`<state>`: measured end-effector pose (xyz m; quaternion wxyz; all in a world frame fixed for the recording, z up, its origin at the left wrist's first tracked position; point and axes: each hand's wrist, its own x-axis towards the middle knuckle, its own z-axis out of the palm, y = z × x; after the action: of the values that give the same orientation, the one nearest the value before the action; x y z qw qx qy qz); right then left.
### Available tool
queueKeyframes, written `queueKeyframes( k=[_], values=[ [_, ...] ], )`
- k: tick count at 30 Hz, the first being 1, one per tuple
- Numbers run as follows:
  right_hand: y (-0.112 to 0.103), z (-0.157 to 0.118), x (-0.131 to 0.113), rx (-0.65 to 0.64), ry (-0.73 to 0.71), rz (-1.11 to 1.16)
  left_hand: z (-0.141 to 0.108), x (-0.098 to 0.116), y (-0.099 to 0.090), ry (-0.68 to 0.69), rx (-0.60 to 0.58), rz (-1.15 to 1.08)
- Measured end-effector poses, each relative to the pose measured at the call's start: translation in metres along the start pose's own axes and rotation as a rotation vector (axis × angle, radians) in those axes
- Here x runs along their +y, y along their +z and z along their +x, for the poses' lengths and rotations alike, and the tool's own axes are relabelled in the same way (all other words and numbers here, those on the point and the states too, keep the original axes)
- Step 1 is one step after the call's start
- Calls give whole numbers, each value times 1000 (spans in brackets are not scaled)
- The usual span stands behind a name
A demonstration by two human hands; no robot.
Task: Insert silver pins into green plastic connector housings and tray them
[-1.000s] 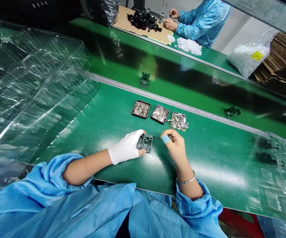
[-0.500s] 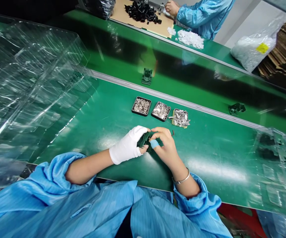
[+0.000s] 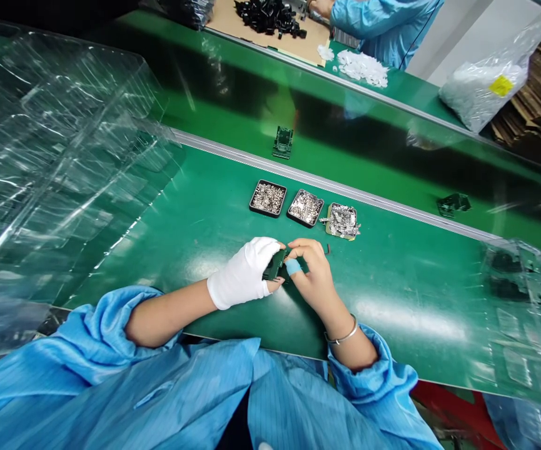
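Observation:
My left hand (image 3: 241,275), in a white glove with bare fingertips, grips a green circuit board (image 3: 276,265) by its edges, tilted over the green table. Close against the board's right side is my right hand (image 3: 311,269), bare, with blue tape around the thumb. Its thumb and index finger are pinched together at the board's edge; whatever is between them is too small to make out. Beyond the hands stand two black trays of small shiny metal parts, a left tray (image 3: 267,198) and a middle tray (image 3: 305,207). Beside them a third tray (image 3: 343,220) holds flat silvery pieces.
Stacked clear plastic trays (image 3: 64,137) fill the left side; another clear tray (image 3: 523,312) with dark parts is at right. Behind a metal rail (image 3: 326,184), a green strip carries a circuit board (image 3: 283,142) and a dark assembly (image 3: 454,204). A co-worker's blue sleeve (image 3: 368,19) shows beyond.
The circuit board and the dark assembly behind the rail have shifted slightly right. The board in my left hand has turned a little, while both hands stay in nearly the same place.

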<state>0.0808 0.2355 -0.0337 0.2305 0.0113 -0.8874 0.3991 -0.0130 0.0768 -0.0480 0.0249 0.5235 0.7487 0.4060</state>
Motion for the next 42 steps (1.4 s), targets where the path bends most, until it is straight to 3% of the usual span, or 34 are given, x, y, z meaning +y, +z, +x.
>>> queueKeyframes(
  k=[4,11,17,21,26,31,35,42],
  values=[
    [3,1,0,16,26,59,2,2,-4,-25,-44,-99],
    [10,-2,-1,66,74,81,6,2,5,-33,112,-29],
    [11,-4,-6,17,119,75,13,1,-3,-91,52,11],
    [14,-6,-11,3,107,70,13,7,-7,-56,11,180],
    [16,-5,-8,30,130,53,8,14,2,-86,20,374],
    [9,-2,3,-50,174,120,6,11,4,-118,25,82],
    [6,1,1,-68,184,56,10,8,-3,-188,-39,-231],
    [5,5,-12,-187,190,-29,18,8,-6,-368,-97,-256]
  ],
)
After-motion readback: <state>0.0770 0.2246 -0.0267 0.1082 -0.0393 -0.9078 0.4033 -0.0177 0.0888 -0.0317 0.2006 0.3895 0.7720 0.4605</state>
